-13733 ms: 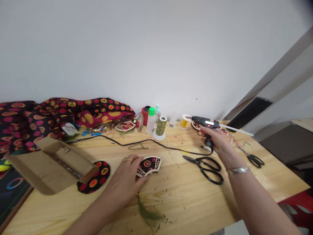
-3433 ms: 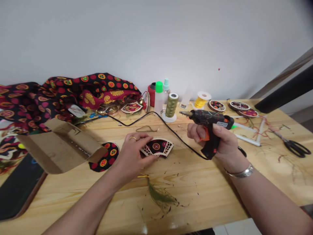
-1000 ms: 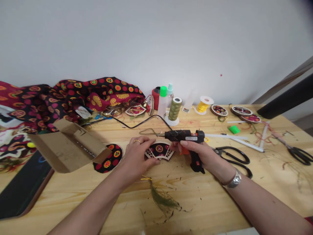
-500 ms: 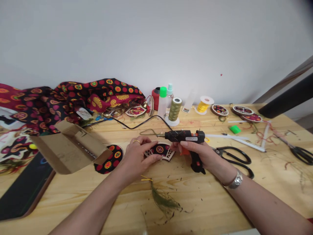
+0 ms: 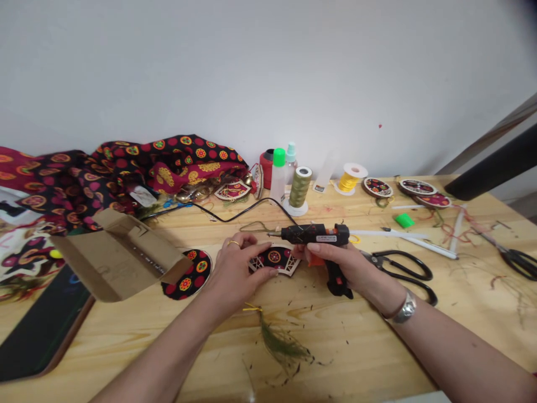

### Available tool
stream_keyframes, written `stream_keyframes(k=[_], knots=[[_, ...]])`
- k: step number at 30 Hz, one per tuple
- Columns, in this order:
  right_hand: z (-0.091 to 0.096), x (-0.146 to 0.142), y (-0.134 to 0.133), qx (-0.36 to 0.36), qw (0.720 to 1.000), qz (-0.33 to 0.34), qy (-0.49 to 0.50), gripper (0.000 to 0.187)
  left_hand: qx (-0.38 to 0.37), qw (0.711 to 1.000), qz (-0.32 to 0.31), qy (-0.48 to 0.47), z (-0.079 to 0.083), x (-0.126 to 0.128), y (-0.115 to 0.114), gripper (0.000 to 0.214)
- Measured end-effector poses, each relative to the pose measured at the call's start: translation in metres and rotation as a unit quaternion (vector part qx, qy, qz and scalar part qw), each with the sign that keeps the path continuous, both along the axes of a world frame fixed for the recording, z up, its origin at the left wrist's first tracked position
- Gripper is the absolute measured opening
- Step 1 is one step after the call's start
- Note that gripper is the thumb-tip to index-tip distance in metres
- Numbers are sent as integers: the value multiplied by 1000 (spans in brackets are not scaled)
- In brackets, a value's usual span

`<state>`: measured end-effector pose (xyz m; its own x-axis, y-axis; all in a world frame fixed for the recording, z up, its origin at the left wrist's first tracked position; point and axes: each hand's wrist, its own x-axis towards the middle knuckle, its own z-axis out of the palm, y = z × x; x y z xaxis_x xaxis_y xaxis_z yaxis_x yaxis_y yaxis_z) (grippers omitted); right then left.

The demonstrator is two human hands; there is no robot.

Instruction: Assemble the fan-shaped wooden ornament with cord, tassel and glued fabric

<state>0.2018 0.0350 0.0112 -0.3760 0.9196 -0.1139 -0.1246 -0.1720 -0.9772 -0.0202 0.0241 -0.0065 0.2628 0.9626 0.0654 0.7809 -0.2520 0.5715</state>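
My left hand (image 5: 237, 268) pinches the left end of a fan-shaped wooden ornament (image 5: 274, 257) with patterned dark fabric in its frame. In my right hand (image 5: 342, 260) is a black hot glue gun (image 5: 312, 234), gripped by its handle. Its nozzle points left, over the ornament's top edge; whether it touches the wood I cannot tell. A round patterned piece (image 5: 188, 275) lies just left of my left hand, partly under a cardboard box. Nearer me on the table is a green thread tassel (image 5: 283, 342) with a yellow tie.
At left are the open cardboard box (image 5: 121, 257), a dark phone-like slab (image 5: 46, 324) and bunched patterned fabric (image 5: 126, 162). Bottles and thread spools (image 5: 300, 193) line the wall. Black-handled scissors (image 5: 403, 266) lie by my right wrist. More ornaments (image 5: 377, 187) sit at back right.
The glue gun has shifted slightly left and down relative to the ornament. Both hands keep their hold, and the other things stay as they were.
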Motion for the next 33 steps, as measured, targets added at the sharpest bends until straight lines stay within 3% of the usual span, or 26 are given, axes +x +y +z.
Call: stream_keyframes(k=[12,23,28,33], knots=[[-5,7,-2,-11,1000,17,6,22,3,999,-3,37,0,1,-2,45],[0,21,10,18,986,-15,164,16,-3,999,14,40,7,7,-4,50],[-2,25,11,24,986,-18,165,18,66,997,44,19,7,6,-5,41],[-2,24,11,27,986,-18,166,18,89,995,-29,28,7,11,-8,41]])
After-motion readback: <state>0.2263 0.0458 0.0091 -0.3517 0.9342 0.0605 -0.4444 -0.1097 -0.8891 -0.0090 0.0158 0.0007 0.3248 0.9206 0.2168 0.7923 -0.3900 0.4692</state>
